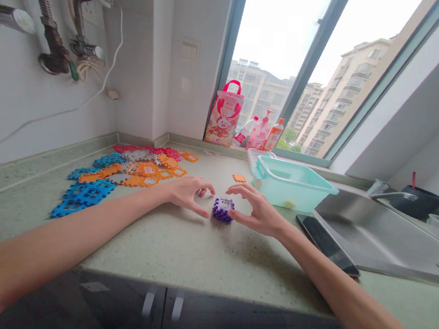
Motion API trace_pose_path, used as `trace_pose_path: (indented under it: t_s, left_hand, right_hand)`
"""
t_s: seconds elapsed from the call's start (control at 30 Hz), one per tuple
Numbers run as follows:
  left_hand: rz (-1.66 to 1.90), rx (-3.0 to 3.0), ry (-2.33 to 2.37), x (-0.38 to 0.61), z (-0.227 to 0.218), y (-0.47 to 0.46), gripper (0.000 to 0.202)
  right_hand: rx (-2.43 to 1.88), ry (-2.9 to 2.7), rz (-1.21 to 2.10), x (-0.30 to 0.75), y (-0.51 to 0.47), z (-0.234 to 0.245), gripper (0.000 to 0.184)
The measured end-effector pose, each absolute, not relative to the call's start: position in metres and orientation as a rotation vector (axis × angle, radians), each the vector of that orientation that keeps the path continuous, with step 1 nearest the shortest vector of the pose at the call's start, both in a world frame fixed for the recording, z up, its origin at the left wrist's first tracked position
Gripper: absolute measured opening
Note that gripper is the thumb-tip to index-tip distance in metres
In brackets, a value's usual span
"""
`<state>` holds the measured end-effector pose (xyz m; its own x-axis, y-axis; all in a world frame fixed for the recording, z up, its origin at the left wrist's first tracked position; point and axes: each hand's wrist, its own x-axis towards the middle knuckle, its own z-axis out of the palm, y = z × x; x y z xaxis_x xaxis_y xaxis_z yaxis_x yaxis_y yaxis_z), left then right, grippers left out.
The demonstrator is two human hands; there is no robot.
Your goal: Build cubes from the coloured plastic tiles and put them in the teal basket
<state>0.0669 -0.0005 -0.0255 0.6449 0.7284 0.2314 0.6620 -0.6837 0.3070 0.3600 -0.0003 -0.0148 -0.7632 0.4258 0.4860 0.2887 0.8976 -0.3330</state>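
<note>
A small stack of purple interlocking plastic tiles (223, 211) stands on the pale green counter, with a black-and-white pattern on its top. Just left of the stack is my left hand (190, 193), its thumb and fingers apart and nothing in them. My right hand (256, 209) curves around the right side, thumb at or very near the stack's edge; I cannot tell whether it touches. A lone orange tile (238, 178) lies behind the stack. To the left spread blue tiles (83, 196), orange tiles (148, 172), grey tiles and red tiles (171, 152) in a loose heap.
A mint-green plastic basin (293, 181) stands behind my right hand, beside the steel sink (355, 229). A dark phone-like slab (325, 243) lies at the sink's edge. Bottles (260, 133) and a pink printed carrier box (224, 117) line the window.
</note>
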Motion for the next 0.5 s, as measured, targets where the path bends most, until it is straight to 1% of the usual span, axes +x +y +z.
trace_pose_path:
  t_s: [0.13, 0.23, 0.37, 0.5]
  left_hand:
    - [0.492, 2.641, 1.202, 0.053, -0.024, 0.004, 0.065]
    - [0.491, 2.638, 1.206, 0.051, -0.025, 0.006, 0.059]
    - [0.473, 2.609, 1.229, 0.052, -0.026, 0.008, 0.059]
    - [0.488, 2.559, 1.240, 0.053, -0.027, 0.010, 0.053]
  right_hand:
    - [-0.627, -2.587, 0.387, 0.362, 0.002, -0.021, 0.063]
    - [-0.722, -2.616, 0.438, 0.363, 0.003, -0.026, 0.076]
    - [-0.783, -2.621, 0.431, 0.361, 0.001, -0.027, 0.085]
    - [-0.763, -2.616, 0.437, 0.357, -0.003, -0.026, 0.088]
